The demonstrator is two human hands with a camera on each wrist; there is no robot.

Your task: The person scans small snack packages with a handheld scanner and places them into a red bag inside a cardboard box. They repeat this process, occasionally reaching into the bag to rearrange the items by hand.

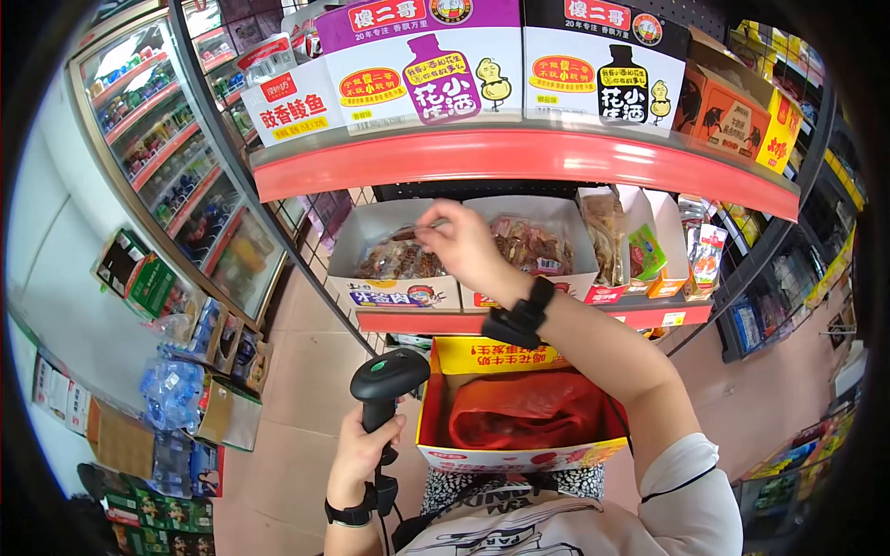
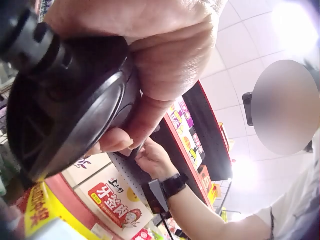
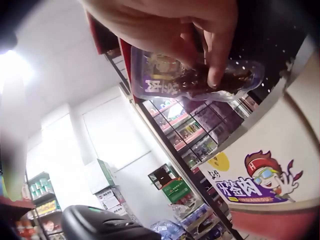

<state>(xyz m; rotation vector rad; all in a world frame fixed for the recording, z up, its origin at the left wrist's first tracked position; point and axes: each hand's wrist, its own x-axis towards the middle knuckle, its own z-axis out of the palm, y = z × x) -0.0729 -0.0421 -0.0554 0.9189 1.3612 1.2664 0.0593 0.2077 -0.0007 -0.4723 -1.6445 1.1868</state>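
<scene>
**Right hand pinching a snack packet over the left display box; left hand on a scanner**

My head feed has the person at a shop shelf, both hands busy. Right hand (image 1: 468, 243): fingers bent, thumb and fingertips nearly together, pinching a clear snack packet (image 3: 157, 87) with dark brown contents. The right wrist feed gives me the packet best: up above the front wall of the white left box (image 1: 451, 292), printed with a cartoon face and purple lettering. More packets (image 1: 389, 259) lie inside that box.

Left hand (image 1: 357, 449): fingers curled round the handle of a black scanner (image 1: 389, 375), its head uppermost, green mark on top, well apart from the packet. A cord (image 1: 385, 519) runs down below it.

Just beside the left box I get the right box (image 1: 477, 299), also filled with packets, partly behind the right forearm. Both sit on the lower shelf (image 1: 408, 322), red-edged. Upper shelf (image 1: 519, 167) above: a purple-and-white carton (image 1: 371, 102) next to a black-and-white carton (image 1: 561, 107). Below, in front of the person, a yellow-and-red carton (image 1: 519, 457) holds a red bag (image 1: 524, 412). Glass-door cooler (image 1: 153, 139) off to the left.
</scene>
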